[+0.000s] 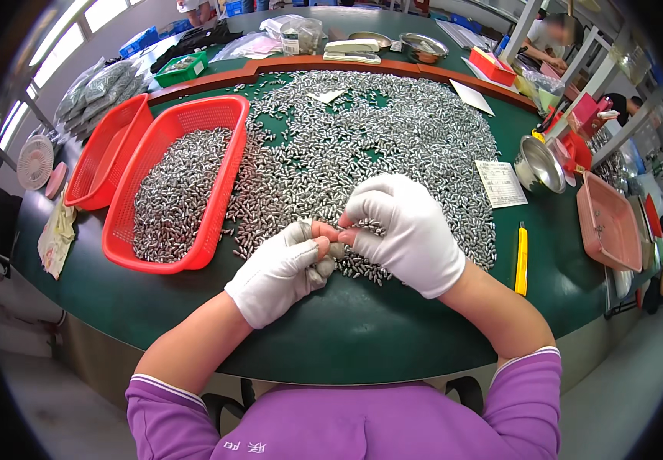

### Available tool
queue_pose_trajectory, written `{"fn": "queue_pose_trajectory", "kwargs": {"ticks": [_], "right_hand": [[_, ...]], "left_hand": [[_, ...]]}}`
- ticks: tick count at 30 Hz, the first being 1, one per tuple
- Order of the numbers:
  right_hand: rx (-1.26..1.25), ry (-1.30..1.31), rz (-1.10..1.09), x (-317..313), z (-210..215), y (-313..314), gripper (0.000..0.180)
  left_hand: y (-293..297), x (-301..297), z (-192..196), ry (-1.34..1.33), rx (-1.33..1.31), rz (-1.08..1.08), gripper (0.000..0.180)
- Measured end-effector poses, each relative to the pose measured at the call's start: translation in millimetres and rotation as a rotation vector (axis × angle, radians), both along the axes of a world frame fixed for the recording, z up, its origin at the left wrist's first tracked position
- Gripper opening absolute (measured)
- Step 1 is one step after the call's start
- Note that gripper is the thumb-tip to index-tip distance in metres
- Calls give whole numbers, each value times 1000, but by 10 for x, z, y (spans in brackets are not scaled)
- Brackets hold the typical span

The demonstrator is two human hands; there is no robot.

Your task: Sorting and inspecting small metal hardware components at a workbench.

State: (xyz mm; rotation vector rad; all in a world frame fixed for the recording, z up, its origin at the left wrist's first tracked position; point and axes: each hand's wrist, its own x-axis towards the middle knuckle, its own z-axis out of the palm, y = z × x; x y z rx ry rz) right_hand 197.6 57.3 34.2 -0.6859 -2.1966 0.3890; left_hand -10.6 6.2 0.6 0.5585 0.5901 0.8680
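A wide layer of small silver metal pieces (393, 138), bullet-shaped, covers the middle of the green table. Over its near edge, my left hand (282, 268) and my right hand (404, 234) meet with their fingertips almost touching. Both wear white gloves that leave some fingertips bare. The left thumb and forefinger are pinched together, and what lies between them is too small to name. My right thumb and forefinger also pinch; silver pieces show in the gap behind them, whether held or lying beneath I cannot tell.
At left, a red perforated basket (228, 184) holds more silver pieces, beside another red basket (90, 180). A yellow utility knife (521, 261), a paper slip (500, 184), a metal bowl (538, 165) and a pink tray (607, 222) lie at right. A wooden strip (251, 73) borders the far side.
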Motion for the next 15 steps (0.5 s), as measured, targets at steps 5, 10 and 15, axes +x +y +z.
{"fn": "queue_pose_trajectory", "kwargs": {"ticks": [5,10,15], "right_hand": [[-180,94,95,-34,-41,-78,22],[-496,123,197,-32,-76,-62,22],[-293,134,98,-53,-24,-85,19]], "left_hand": [[-15,6,-29,-70,27,-5,22],[-39,-9,-23,1,19,-19,21],[-21,12,19,-14,38,20,20]]}}
